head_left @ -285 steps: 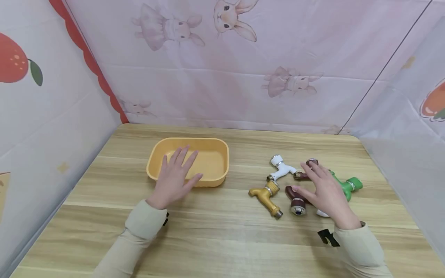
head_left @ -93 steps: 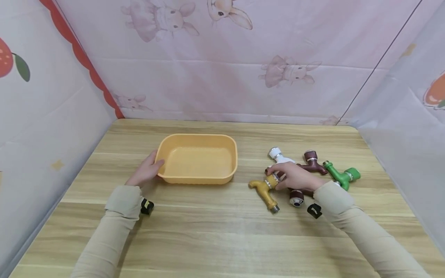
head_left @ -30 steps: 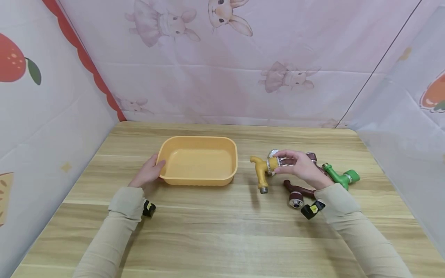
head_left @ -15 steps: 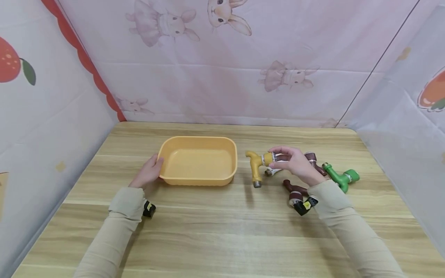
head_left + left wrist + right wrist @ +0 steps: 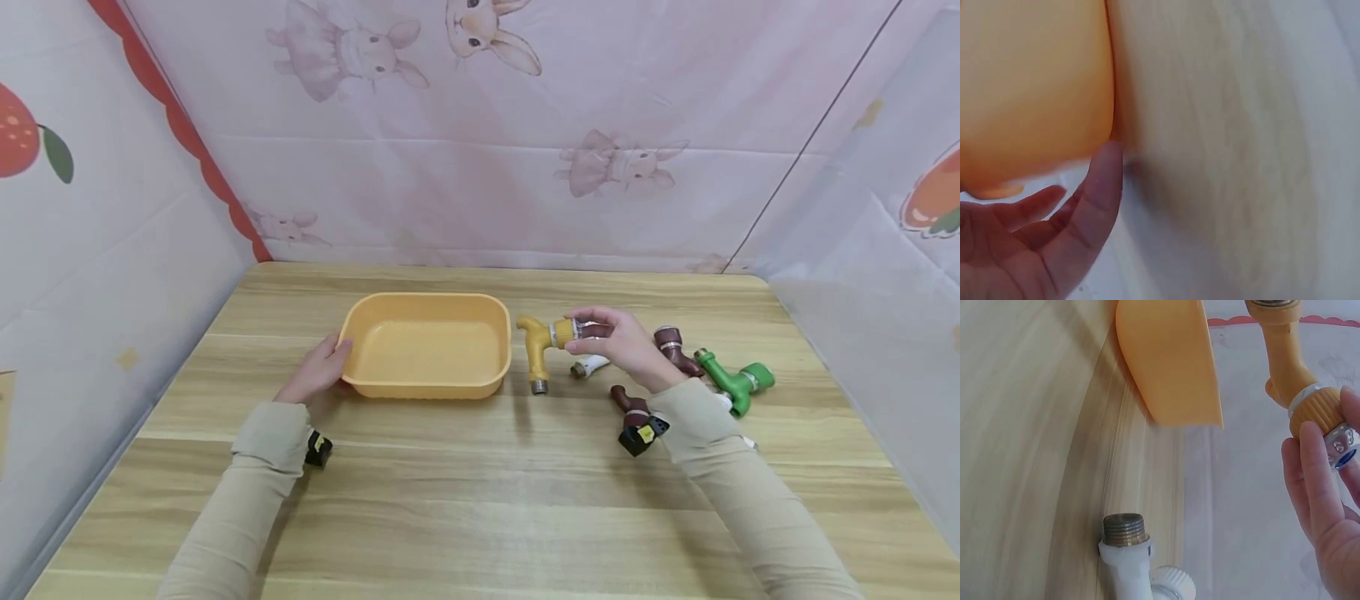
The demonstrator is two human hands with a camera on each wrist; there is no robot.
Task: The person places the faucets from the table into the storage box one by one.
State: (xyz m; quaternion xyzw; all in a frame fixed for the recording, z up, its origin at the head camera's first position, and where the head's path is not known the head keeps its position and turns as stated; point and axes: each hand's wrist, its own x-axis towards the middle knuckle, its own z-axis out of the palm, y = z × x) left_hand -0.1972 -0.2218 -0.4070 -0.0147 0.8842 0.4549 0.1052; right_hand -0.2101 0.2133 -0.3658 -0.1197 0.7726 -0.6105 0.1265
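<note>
Yellow faucet, silver-ringed knob, threaded metal spout downward, pinched by right-hand fingers.

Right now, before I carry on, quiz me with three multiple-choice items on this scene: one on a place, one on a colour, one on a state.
1. Where is the yellow faucet?
A. inside the tub
B. held above the table, right of the tub
C. lying by the green faucet

2. What colour is the faucet farthest right?
A. white
B. brown
C. green

3. What is the left hand doing?
A. touching the tub's left end
B. lifting the tub
C. holding a faucet

Answers:
1 B, the right hand pinches it beside the orange tub, spout down.
2 C, the green faucet lies outermost.
3 A, its fingers rest against the tub wall while the tub sits on the table.
</note>
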